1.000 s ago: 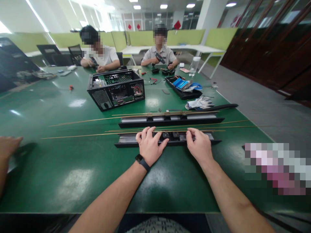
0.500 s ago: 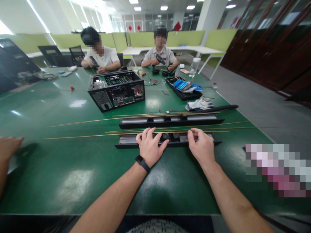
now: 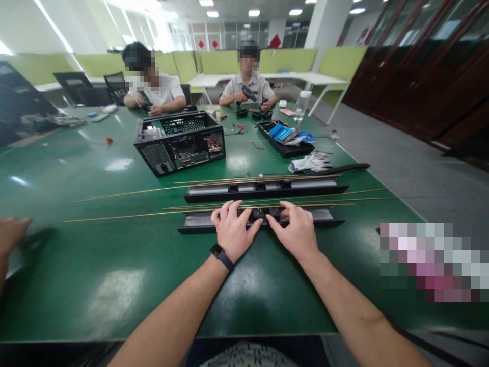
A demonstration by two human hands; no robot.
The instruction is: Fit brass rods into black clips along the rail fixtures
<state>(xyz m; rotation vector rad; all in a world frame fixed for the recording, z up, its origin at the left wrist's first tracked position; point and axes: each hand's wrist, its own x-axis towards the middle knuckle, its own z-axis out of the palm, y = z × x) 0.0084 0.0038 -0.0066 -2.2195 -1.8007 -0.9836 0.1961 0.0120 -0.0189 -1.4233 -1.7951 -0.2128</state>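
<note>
A long black channel with a silvery inner strip lies crosswise before me. My left hand, wearing a black watch, is laid over its middle, fingertips at the far side and thumb beside a small black block. My right hand has its thumb and index finger around a second black block in the channel; that block is partly hidden. Thin brass-coloured rods run along the channel's far edge. Behind them lies a similar black channel with black pieces inside.
An open computer case stands beyond on the green table. Farther right are a black tray with blue parts, white gloves and a bottle. Two people sit opposite. Another person's hand is at the left edge.
My right hand has moved left along the near channel, from its right part to the black block beside my left hand. My left hand stays in place. The view has shifted slightly.
</note>
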